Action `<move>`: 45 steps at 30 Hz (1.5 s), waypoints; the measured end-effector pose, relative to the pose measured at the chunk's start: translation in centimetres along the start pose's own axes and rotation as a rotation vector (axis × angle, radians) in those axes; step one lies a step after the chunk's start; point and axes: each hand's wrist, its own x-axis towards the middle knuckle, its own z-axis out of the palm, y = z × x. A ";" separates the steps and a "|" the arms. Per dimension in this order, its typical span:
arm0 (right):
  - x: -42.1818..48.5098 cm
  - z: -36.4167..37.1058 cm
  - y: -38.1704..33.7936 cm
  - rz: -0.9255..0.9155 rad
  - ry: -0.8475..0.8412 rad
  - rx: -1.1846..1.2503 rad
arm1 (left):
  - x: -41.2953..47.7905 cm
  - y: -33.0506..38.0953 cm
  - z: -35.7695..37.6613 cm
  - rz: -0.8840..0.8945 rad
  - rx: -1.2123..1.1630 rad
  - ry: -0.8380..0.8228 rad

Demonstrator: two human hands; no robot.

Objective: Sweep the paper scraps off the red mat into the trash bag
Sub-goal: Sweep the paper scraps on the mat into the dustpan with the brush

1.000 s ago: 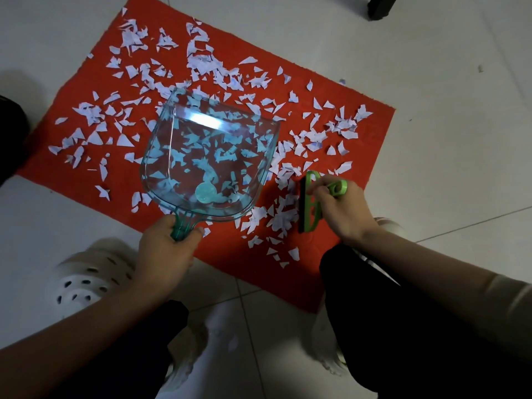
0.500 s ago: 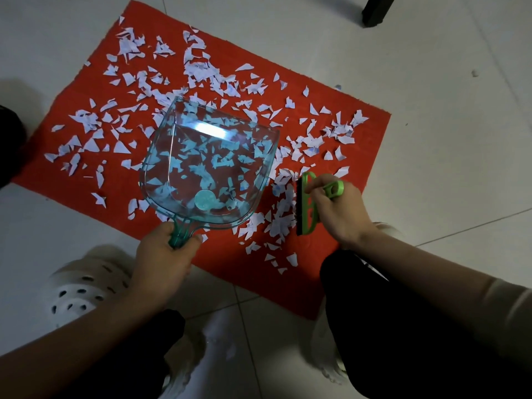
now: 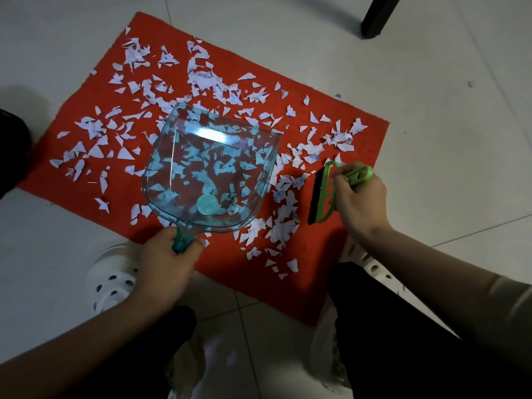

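A red mat (image 3: 322, 283) lies on the tiled floor, strewn with many white paper scraps (image 3: 207, 79). My left hand (image 3: 167, 266) grips the handle of a clear teal dustpan (image 3: 210, 168), held over the mat's middle with its mouth pointing away from me. My right hand (image 3: 359, 203) holds a small green hand brush (image 3: 325, 194) whose black bristles touch the mat just right of a scrap pile (image 3: 282, 226). No trash bag is in view.
White perforated clogs (image 3: 112, 277) stand at the mat's near edge, with my dark-trousered knees below. A dark furniture leg (image 3: 374, 18) stands at the top right. Something dark (image 3: 11, 151) sits at the mat's left edge.
The brush has shifted slightly right, away from the scrap pile beside the dustpan. The dustpan has stayed in about the same place.
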 end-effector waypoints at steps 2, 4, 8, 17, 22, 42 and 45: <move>0.8 -0.4 0.2 0.031 0.060 0.013 | 0.0 0.3 0.2 -0.001 -0.006 -0.011; 1.4 -0.9 0.3 0.047 0.121 -0.016 | -0.1 0.5 0.4 0.003 -0.016 -0.015; 1.9 -1.8 -0.1 0.065 0.205 -0.098 | -0.3 0.8 0.5 0.009 -0.016 -0.026; 3.0 0.1 1.0 0.086 -0.008 -0.253 | 0.2 1.2 0.8 -0.026 0.002 -0.018; 2.7 0.8 -0.1 -0.007 -0.082 -0.148 | 0.5 1.5 0.9 -0.046 -0.009 -0.016; 4.0 1.2 0.6 -0.041 0.013 -0.075 | 1.3 1.6 0.5 -0.008 0.061 0.052; 4.3 0.7 0.8 -0.040 0.091 -0.109 | 1.3 1.5 0.4 -0.031 0.062 0.061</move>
